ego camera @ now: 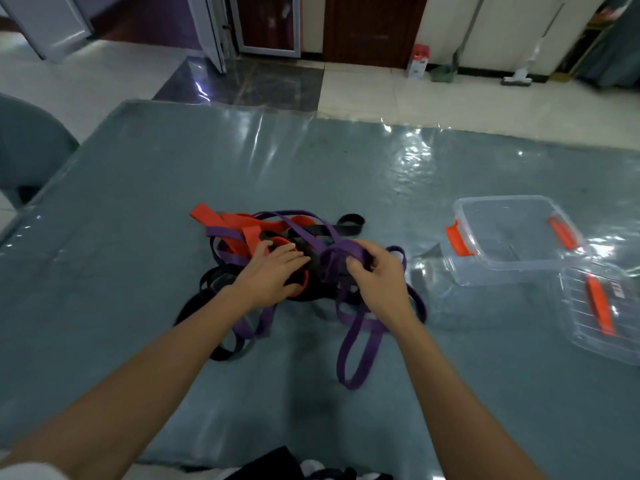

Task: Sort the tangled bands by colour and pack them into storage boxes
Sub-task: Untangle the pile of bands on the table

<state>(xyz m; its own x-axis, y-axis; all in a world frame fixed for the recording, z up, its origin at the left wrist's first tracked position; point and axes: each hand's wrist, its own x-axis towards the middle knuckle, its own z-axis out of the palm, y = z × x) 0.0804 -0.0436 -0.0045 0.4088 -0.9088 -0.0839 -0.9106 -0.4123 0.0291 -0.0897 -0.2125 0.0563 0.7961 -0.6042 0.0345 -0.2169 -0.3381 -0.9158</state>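
A tangled heap of bands lies mid-table: red bands (230, 223) at the back left, black bands (349, 223) underneath and behind, purple bands (360, 341) looping toward me. My left hand (273, 271) rests flat on the heap, fingers straight over red and black bands. My right hand (377, 275) grips a bunched purple band at the heap's right side. A clear storage box (512, 237) with orange latches stands open to the right.
A clear lid (602, 306) with an orange handle lies in front of the box at the right edge. The table (138, 209) has a glossy plastic-covered teal cloth. A grey chair (24, 147) stands at the left.
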